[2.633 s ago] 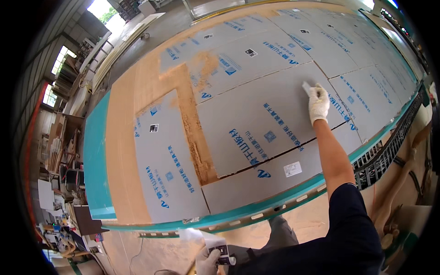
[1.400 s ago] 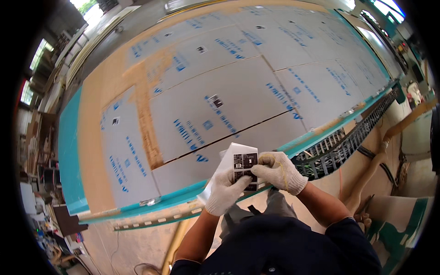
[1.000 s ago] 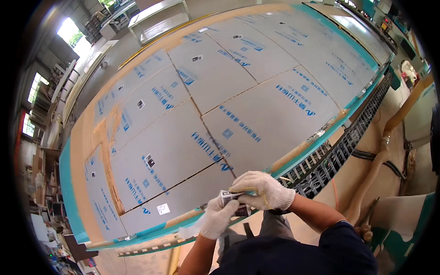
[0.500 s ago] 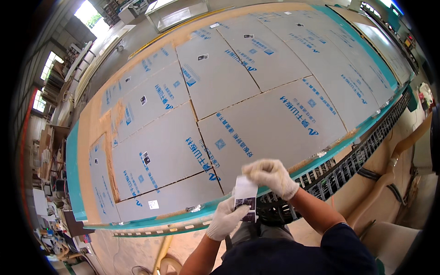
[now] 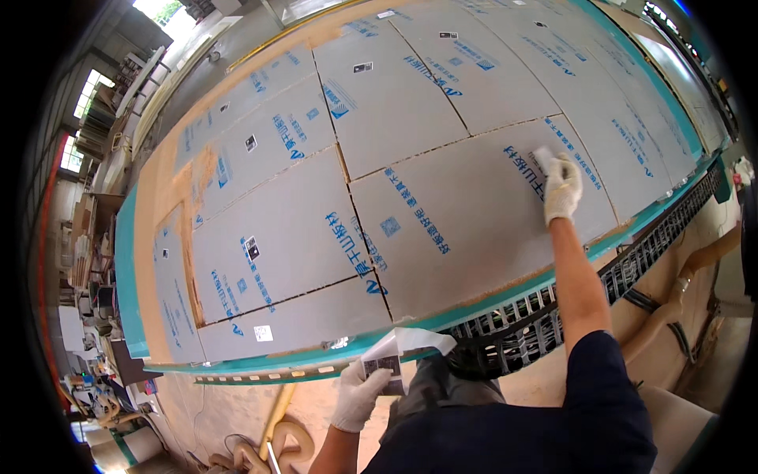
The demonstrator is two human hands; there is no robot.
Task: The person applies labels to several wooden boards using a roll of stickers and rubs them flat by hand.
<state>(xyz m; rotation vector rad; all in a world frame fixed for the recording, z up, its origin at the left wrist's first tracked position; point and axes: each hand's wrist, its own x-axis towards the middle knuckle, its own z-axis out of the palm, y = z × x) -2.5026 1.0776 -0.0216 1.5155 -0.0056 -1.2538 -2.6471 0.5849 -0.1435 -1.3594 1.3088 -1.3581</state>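
Observation:
My left hand (image 5: 359,397), in a white glove, is closed on a strip of labels (image 5: 382,365). Dark printed labels show by the thumb, and a loose pale, translucent tail (image 5: 422,340) curls off to the right over the table's near edge. My right hand (image 5: 563,189), also gloved, reaches far out over a large grey panel (image 5: 474,197) with blue print. Its fingertips pinch a small white label (image 5: 543,158), blurred, at the panel's upper right part. Whether the label touches the panel, I cannot tell.
Several cut grey panels, parted by dark grooves, cover the big table; some bear small stickers such as a white one (image 5: 263,333). A teal border (image 5: 505,299) and a black cable chain (image 5: 513,340) run along the near edge. A hose (image 5: 695,268) lies at right.
My right hand has moved from beside the strip up and right over the panel, carrying a label. The left hand has dropped lower and leftward, and the strip's tail now hangs loose.

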